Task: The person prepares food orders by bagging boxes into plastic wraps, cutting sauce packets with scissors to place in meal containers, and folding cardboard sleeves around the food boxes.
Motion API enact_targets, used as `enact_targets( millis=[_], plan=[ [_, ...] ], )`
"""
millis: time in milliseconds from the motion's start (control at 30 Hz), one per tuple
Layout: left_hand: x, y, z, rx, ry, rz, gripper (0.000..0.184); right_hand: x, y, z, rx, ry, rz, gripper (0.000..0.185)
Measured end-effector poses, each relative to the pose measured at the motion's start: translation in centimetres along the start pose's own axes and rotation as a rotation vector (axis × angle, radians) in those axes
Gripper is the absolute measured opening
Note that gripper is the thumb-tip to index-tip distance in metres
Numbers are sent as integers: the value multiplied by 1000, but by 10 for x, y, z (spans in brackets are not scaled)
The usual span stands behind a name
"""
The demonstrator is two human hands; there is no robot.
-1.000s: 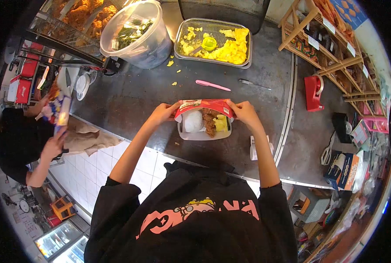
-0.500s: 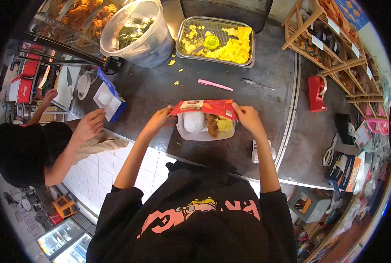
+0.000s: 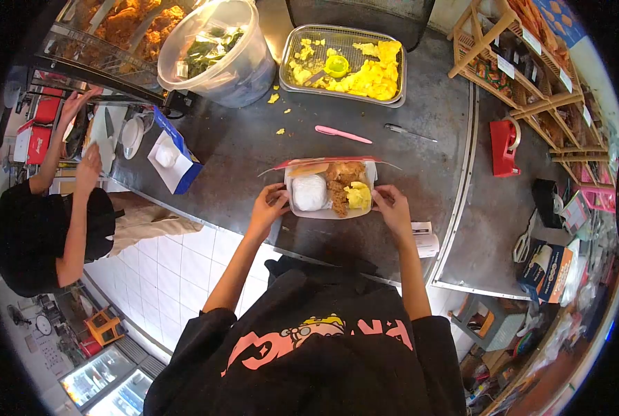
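Note:
A cardboard meal box (image 3: 330, 214) sits in front of me on the dark counter, its red lid (image 3: 281, 163) tipped back and seen edge-on along the far side. Inside lie a white wrapped bundle (image 3: 310, 193), brown fried chicken (image 3: 347, 171) and yellow scrambled egg (image 3: 357, 195). My left hand (image 3: 270, 206) pinches the box's left side wall. On the opposite wall, the fingers of my right hand (image 3: 392, 207) are closed in the same way. Some fingertips are hidden by the box sides.
Beyond the box lie a pink pen (image 3: 343, 134) and a grey pen (image 3: 410, 132). Farther back stand a tray of egg (image 3: 342, 99) and a plastic bucket (image 3: 243, 83). Left is a blue-and-white box (image 3: 184, 170) near a co-worker (image 3: 53, 222); right, a red tape dispenser (image 3: 503, 149).
The red lid has swung back from over the food. Both my hands have come down from the lid to the box's sides. The co-worker's hand has moved away from the blue-and-white box.

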State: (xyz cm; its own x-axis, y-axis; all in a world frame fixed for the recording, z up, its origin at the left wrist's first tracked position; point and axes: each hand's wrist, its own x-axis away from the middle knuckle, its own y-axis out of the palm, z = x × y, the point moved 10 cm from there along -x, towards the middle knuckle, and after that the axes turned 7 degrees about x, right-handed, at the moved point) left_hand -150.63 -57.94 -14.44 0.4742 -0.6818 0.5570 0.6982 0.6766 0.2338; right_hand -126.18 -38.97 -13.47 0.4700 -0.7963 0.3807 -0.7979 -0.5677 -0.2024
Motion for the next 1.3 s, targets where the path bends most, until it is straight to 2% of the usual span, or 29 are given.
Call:
enact_targets(
  millis=[133, 200, 233, 300, 333, 400, 433, 467, 533, 567, 600, 667, 700, 733, 767, 800, 833, 867, 933, 1000, 1067, 1133, 1200, 1300],
  plan=[
    [3, 4, 9, -74, 58, 54, 46, -3, -4, -1, 72, 34, -8, 32],
    [15, -2, 44, -321, 398, 208, 57, -2, -17, -10, 92, -27, 48, 40],
    [16, 0, 50, -319, 402, 208, 57, -1, -22, -21, 93, -31, 49, 40],
    [38, 3, 90, -380, 691, 323, 52, 9, -52, -61, 258, -183, 248, 44],
    [46, 10, 108, -378, 691, 324, 52, 8, -58, -68, 259, -183, 247, 44],
    [63, 44, 152, -435, 815, 136, 43, 2, -63, -101, 317, -368, 255, 43],
    [47, 46, 139, -447, 649, 24, 38, 5, -59, -126, 296, -490, 298, 32],
    [44, 43, 140, -447, 648, 25, 38, 5, -56, -141, 297, -488, 296, 32],
    [24, 50, 109, -1017, 353, -52, 36, -8, -29, -130, 429, -159, 35, 33],
    [12, 38, 87, -998, 349, 3, 38, -5, -20, -129, 494, -127, 80, 43],
    [13, 40, 77, -998, 356, 5, 38, -4, -10, -125, 494, -133, 83, 43],
    [23, 48, 74, -812, 494, 70, 45, -4, 16, -112, 899, -213, 40, 43],
    [19, 47, 65, -592, 470, 36, 58, -5, 20, -104, 901, -217, 43, 43],
    [11, 42, 53, -588, 475, 41, 58, -6, 22, -94, 757, -198, 37, 45],
    [1, 34, 38, -432, 453, 6, 61, -7, 24, -84, 612, -178, 26, 47],
    [-4, 27, 30, -278, 430, -29, 63, -9, 24, -75, 613, -184, 20, 47],
    [-3, 29, 31, -153, 335, -112, 61, -12, 20, -72, 531, -221, 22, 47],
    [-2, 26, 38, -152, 338, -107, 61, -15, 14, -69, 448, -254, 23, 48],
    [-5, 25, 34, -49, 145, -110, 51, -17, 3, -81, 504, -260, 32, 48],
    [-1, 28, 55, -55, 167, -120, 49, -26, -1, -76, 510, -79, -41, 47],
    [-6, 18, 57, -345, 12, -33, 53, -29, -1, -88, 443, -95, -55, 48],
    [-9, 16, 67, -378, 62, -13, 58, -33, 1, -86, 506, -34, -122, 50],
    [-11, 15, 64, -504, -10, -25, 56, -37, 0, -79, 498, -28, -111, 51],
    [-11, 15, 58, -452, -16, -42, 56, -36, -4, -75, 502, -12, -91, 52]
  ],
)
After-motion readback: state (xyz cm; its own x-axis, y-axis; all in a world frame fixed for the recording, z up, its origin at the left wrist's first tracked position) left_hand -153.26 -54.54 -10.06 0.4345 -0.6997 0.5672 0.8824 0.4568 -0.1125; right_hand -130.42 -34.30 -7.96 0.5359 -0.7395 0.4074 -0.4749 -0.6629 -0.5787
